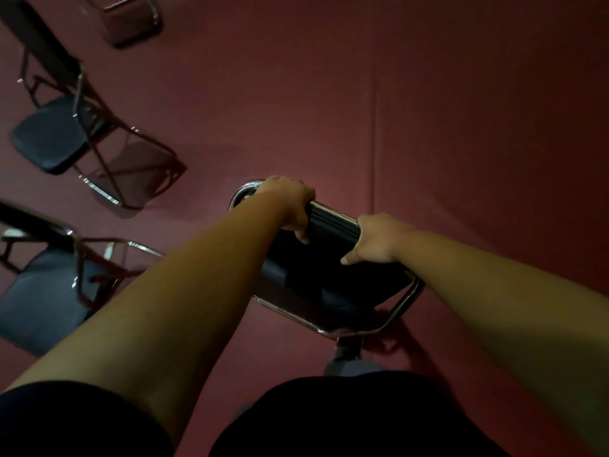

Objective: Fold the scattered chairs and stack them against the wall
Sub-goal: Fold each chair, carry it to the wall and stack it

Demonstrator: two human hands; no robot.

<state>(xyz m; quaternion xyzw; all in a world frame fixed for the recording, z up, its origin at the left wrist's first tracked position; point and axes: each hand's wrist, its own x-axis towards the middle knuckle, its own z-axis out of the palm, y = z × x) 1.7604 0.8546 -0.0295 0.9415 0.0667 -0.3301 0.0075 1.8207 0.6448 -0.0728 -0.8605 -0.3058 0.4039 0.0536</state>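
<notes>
Chair (333, 278) in two hands (290, 199) (379, 239), three chairs (49, 140) (36, 301) (131, 21) nearby.

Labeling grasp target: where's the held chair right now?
The held chair is centre frame in the head view, just ahead of the person; left hand and right hand grip its top bar, open chairs stand to its left.

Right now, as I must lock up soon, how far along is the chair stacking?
Done: no stack or wall in view, so nothing shows finished. In hand: the left hand and right hand grip the top rail of the held chair; it looks nearly flat. Left: the near open chair and far open chair stand unfolded on the carpet; a third chair shows partly at the top.
</notes>
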